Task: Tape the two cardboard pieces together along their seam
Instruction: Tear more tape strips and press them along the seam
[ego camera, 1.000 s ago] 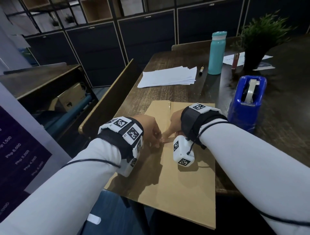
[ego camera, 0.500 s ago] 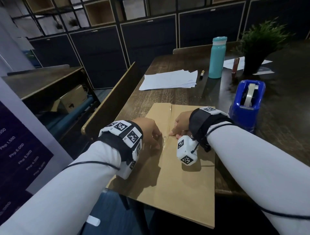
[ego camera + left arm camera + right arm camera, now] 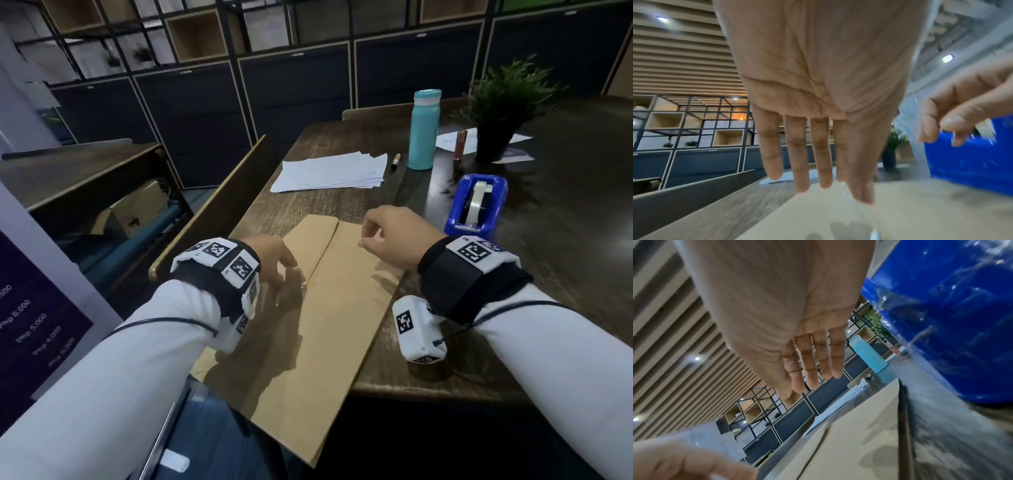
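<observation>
The two cardboard pieces (image 3: 308, 329) lie side by side on the bench (image 3: 565, 281), their near end overhanging its edge. The left hand (image 3: 274, 270) rests flat just left of the seam (image 3: 325, 253), fingers straight, gripping nothing. Beside its fingertips something shiny, likely tape, sits on the seam. Beyond, the seam looks bare. The right hand (image 3: 394, 240) hangs right of the seam, loosely curled, empty. The tape dispenser (image 3: 476, 204) stands farther right. Judged: most taping remains.
</observation>
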A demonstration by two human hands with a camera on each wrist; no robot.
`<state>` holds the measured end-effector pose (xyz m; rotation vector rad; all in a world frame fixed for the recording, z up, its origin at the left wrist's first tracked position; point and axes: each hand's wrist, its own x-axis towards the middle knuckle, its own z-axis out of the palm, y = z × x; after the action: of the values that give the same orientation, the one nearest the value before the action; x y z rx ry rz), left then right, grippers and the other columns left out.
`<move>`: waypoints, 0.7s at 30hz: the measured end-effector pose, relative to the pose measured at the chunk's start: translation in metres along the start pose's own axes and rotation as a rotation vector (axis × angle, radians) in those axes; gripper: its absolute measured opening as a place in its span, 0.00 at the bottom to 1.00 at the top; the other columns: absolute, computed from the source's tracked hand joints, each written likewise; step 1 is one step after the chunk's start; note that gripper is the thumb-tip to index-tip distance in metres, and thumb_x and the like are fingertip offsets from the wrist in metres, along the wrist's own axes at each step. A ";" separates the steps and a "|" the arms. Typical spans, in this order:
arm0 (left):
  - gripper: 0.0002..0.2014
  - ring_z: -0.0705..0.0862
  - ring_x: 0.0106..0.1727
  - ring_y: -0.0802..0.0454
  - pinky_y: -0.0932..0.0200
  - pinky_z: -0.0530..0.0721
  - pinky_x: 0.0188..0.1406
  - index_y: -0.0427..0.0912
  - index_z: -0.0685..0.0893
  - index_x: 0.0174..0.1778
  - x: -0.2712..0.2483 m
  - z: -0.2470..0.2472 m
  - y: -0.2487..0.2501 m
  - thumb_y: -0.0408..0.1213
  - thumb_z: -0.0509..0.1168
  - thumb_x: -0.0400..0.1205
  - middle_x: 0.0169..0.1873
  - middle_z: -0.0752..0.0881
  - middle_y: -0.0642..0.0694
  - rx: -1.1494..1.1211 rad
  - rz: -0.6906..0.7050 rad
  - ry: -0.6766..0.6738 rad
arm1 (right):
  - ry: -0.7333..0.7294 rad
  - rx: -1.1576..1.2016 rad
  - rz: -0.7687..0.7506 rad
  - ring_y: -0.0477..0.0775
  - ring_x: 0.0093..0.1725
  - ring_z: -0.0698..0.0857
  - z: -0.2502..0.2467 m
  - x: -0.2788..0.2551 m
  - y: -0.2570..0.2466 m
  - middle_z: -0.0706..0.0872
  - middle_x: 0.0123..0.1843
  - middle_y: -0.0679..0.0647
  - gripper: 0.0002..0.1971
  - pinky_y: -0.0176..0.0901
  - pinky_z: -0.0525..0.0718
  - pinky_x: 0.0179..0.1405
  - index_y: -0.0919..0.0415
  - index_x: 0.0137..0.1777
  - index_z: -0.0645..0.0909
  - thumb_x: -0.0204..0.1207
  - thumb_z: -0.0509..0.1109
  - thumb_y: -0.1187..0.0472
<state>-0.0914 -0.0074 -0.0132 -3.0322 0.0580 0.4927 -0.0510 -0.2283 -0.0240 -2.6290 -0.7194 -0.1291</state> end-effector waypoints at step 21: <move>0.17 0.83 0.59 0.49 0.54 0.79 0.59 0.42 0.87 0.59 0.037 -0.025 0.163 0.44 0.54 0.87 0.56 0.88 0.45 -0.733 0.245 0.428 | 0.374 -0.107 0.133 0.57 0.74 0.71 -0.048 -0.030 0.085 0.76 0.72 0.60 0.29 0.51 0.70 0.71 0.64 0.74 0.71 0.84 0.52 0.43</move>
<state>-0.0562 -0.1727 -0.0119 -3.8185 0.3445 -0.1980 -0.0334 -0.3285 -0.0173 -2.6324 -0.4186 -0.6163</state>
